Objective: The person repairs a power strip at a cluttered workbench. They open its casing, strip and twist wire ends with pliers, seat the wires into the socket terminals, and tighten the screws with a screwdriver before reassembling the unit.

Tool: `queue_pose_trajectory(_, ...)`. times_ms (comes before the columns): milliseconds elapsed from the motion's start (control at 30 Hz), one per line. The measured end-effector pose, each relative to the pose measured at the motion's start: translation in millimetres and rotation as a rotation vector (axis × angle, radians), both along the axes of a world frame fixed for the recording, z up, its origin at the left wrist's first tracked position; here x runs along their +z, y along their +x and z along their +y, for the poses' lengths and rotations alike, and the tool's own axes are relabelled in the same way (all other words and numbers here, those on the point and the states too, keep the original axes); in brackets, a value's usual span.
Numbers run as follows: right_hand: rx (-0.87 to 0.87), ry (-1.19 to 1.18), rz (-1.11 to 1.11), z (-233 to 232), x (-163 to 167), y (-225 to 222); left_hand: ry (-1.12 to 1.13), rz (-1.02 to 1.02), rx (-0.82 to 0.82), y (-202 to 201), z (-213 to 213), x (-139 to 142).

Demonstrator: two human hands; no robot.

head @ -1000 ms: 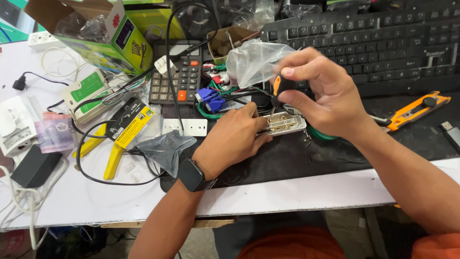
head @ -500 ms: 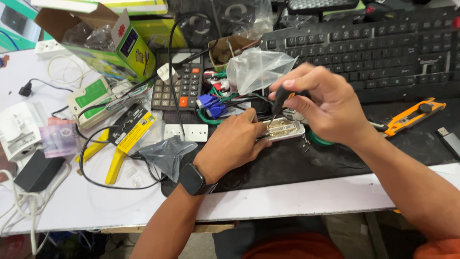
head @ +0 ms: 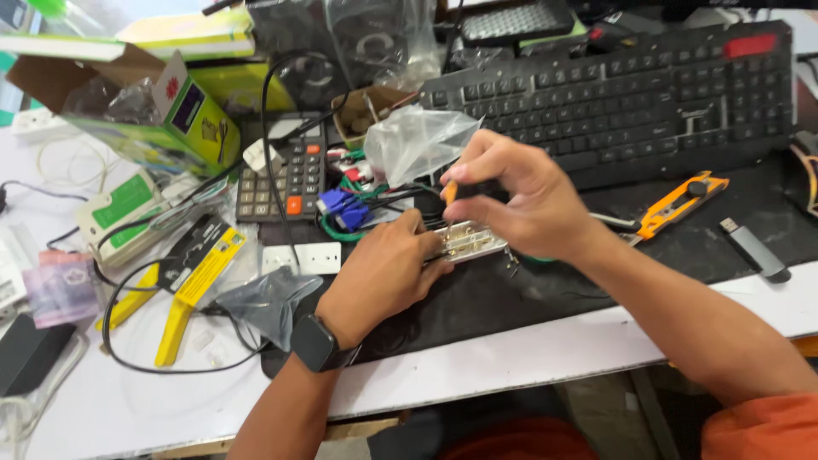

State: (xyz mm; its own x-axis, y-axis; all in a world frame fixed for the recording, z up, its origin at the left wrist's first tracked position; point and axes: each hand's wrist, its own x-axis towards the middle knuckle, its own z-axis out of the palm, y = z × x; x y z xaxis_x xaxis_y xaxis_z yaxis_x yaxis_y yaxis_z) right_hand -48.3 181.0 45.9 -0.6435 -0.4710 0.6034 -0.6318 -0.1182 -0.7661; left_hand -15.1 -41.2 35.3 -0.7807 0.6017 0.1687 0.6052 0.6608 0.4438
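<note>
A: Well, what differs from a second ago?

B: Mostly the right hand [head: 520,200]. A second ago it sits cupped over the orange-handled tool [head: 449,192]. Now its thumb and fingertips are pinched tight around the tool's slim shaft, and only the orange end shows, at the hand's 9 o'clock

A: And the left hand [head: 383,273]?

B: It hardly shifts. It stays pressed down on the left end of the small silvery metal part [head: 473,241], fingers closed over it. The smartwatch [head: 315,342] sits on that wrist, at 7 o'clock from the hand

A: Where is the part itself?

B: On the black mat [head: 545,298], between the two hands and touching both. It is directly below the right hand's fingers, at 6 o'clock from the clear plastic bag [head: 413,140]. It lies in much the same spot as before

A: So what do you make of the change?

B: The grip looks finer than it was. I judge the tool is being handled with more care right over the part while the left hand steadies it. The tip is hidden by the fingers, so I cannot tell whether it touches the metal

A: Anything else close by?

B: Blue plugs [head: 341,209] at 9 o'clock from the part, an orange utility knife [head: 677,204] at 3 o'clock, and a black keyboard [head: 630,94] at 1 o'clock
</note>
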Motion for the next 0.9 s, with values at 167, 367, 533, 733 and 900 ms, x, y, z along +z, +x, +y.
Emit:
queue_pose_trajectory(167,0.012,0.061,0.101,0.5,2.1,-2.0,0.021,0.034,-0.007,0.2,2.6,2.4)
queue_pose_trajectory(367,0.028,-0.008,-0.001,-0.1,-2.9,0.1,-0.017,0.015,0.004,1.6,1.0,-0.3)
queue_pose_trajectory(533,0.010,-0.014,0.009,0.4,-7.8,-2.4,-0.013,0.031,0.005,0.6,2.0,2.5)
queue_pose_trajectory(733,-0.027,-0.022,0.019,0.1,-11.9,-1.0,-0.009,0.011,0.007,1.8,1.9,2.3)
queue_pose_trajectory(900,-0.012,-0.043,0.008,-0.6,-17.7,-5.1,0.004,0.012,-0.020,0.7,-1.3,2.6)
